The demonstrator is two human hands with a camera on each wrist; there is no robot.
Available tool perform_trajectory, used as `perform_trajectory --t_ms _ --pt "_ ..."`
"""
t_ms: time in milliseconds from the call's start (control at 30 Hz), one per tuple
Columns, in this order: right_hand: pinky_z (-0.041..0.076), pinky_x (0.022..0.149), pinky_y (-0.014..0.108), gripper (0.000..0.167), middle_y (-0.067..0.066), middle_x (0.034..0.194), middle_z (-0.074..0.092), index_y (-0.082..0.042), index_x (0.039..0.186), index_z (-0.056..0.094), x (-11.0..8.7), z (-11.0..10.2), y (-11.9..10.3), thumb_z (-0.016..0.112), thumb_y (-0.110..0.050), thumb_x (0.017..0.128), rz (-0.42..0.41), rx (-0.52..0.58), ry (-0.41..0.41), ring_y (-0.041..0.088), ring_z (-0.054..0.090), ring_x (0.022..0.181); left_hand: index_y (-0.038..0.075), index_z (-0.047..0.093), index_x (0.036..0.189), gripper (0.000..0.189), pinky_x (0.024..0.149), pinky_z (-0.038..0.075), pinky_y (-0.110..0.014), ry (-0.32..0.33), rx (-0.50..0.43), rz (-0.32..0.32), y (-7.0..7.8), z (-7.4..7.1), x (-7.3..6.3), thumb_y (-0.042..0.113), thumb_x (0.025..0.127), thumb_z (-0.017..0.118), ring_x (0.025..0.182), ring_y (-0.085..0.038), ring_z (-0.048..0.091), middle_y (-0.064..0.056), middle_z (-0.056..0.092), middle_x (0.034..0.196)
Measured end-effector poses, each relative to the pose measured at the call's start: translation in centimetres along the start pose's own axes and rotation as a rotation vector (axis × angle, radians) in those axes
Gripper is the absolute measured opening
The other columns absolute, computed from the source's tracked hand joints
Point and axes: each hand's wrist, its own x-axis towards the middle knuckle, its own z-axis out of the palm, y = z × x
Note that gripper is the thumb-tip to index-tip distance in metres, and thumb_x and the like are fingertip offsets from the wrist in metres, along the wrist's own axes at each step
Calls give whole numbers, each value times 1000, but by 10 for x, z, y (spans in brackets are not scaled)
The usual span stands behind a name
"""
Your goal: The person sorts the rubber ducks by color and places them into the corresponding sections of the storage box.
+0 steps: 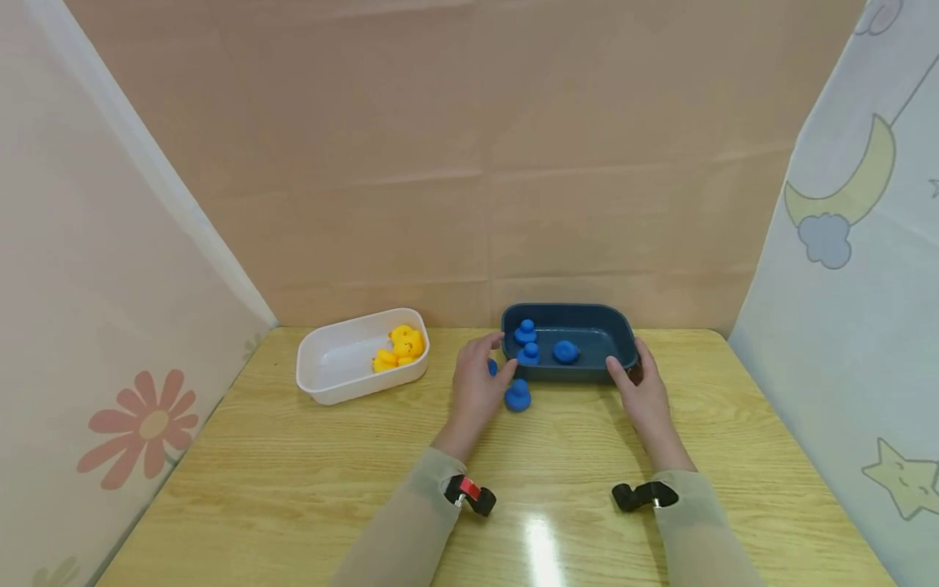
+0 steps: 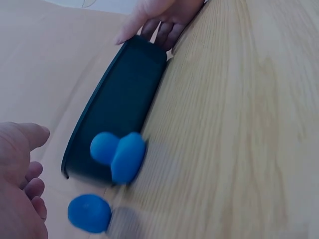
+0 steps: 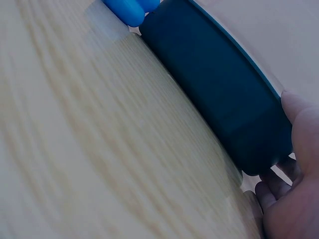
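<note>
A dark blue-green plastic box [image 1: 575, 375] stands on the table with three blue rubber ducks in it, one of them this duck [image 1: 566, 352]. My right hand [image 1: 645, 393] grips its right end, with the thumb over the rim and the fingers around the corner, as the right wrist view shows. Beside the left end is my left hand [image 1: 475, 383], its thumb and fingers spread apart and holding nothing. A blue duck [image 1: 517, 395] sits on the table in front of the box; another blue duck [image 2: 89, 213] lies close by the left hand, partly covered by it in the head view.
To the left stands a white plastic box [image 1: 337, 395] with several yellow rubber ducks [image 1: 403, 346] gathered at its right end. Both boxes are near the back edge of the wooden table [image 1: 557, 456], before a tan cloth wall [image 1: 484, 163]. Printed cloths hang on both sides.
</note>
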Motion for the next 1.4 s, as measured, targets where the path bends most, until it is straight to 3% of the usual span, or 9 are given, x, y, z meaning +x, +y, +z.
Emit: perform_trajectory --t_ms 400,700,900,1400 --pt "28 130 60 100 19 182 15 -23 180 4 0 0 1 62 -61 109 -15 3 0 43 24 165 7 67 147 52 99 58 -50 -3 18 -52 -24 -19 -10 17 100 86 120 -35 61 -14 69 137" --pt "29 129 60 96 20 182 16 -22 180 4 1 0 2 62 -56 111 -27 11 2 43 24 165 10 65 151 59 109 54 -50 -58 66 -122 -30 -17 -11 24 98 89 129 -37 58 -15 65 148" --pt "29 129 61 98 20 182 16 -20 180 4 1 1 3 62 -58 110 -29 8 3 43 24 164 10 64 153 61 108 53 -49 -94 68 -153 -39 -14 -11 25 99 88 128 -36 59 -14 66 149" --pt "29 130 60 98 19 182 15 -23 180 4 1 0 2 62 -60 109 -24 -4 6 43 23 165 5 66 150 54 104 54 -50 -100 46 -138 -48 -13 -14 15 100 85 122 -38 61 -13 73 142"
